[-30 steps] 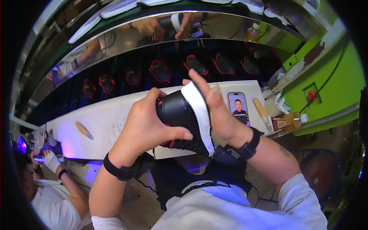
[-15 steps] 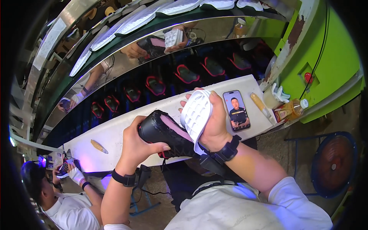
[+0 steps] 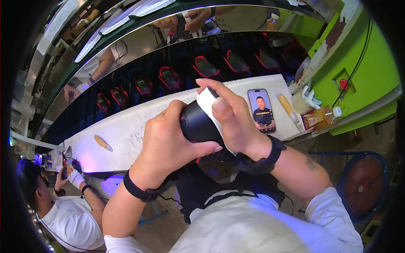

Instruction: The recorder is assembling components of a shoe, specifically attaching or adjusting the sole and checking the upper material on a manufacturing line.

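Above the bench I hold a black shoe upper (image 3: pixel 195 125) between both hands. My left hand (image 3: pixel 162 137) is wrapped round its left side, the thumb stretched along the near side. A white shoe sole (image 3: pixel 207 103) lies against the upper's right-hand face. My right hand (image 3: pixel 238 120) grips the sole from the right and presses it to the upper, its fingers curled over the far end. Much of the sole is hidden behind the right hand and the upper.
On the white bench (image 3: pixel 126 145) lie a phone (image 3: pixel 261 110) and two wooden-handled brushes, one right (image 3: pixel 289 109), one left (image 3: pixel 102 143). A white cup (image 3: pixel 303 103) and bottle (image 3: pixel 318 119) stand right. Red-edged shoes (image 3: pixel 170 79) line the conveyor behind. A co-worker (image 3: pixel 74 219) sits left; a fan (image 3: pixel 360 189) stands right.
The sole, held beside the upper with its patterned face showing, now lies against it. Both hands have closed in, and the upper has turned. The shoes behind have shifted slightly left.
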### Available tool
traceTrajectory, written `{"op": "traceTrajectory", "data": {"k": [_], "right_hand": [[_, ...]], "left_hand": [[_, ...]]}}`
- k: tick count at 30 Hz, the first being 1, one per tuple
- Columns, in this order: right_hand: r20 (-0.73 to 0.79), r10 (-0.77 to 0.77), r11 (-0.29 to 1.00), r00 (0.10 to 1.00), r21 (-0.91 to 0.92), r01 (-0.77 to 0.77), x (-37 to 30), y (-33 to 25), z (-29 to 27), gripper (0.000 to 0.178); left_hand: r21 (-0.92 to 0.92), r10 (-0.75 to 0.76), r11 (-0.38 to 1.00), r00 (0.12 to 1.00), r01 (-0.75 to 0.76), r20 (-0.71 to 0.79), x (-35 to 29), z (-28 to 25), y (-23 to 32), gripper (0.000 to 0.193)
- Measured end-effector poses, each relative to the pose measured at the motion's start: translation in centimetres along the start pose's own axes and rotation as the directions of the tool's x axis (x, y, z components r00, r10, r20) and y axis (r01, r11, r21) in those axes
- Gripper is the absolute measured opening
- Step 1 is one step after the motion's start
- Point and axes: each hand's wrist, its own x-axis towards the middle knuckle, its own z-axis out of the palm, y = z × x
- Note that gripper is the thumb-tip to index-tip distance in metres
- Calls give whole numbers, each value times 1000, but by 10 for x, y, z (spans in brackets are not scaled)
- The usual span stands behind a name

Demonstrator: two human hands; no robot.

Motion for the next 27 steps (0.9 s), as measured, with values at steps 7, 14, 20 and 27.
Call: {"op": "traceTrajectory", "data": {"k": [7,14,20,27], "right_hand": [[192,2,988,981,154,-32,-26,-15,-22,121],[6,7,963,1000,271,-8,-38,-14,-20,78],[-17,77,961,997,266,-70,-29,-26,-18,49],[127,-63,988,990,-129,80,-39,-31,-45,58]], "left_hand": [[165,80,983,997,-81,12,-20,0,29,87],[244,221,948,974,-204,-43,-30,18,35,83],[262,120,959,993,-110,-20,-27,12,39,85],[337,247,904,964,-264,94,-28,18,51,84]]}}
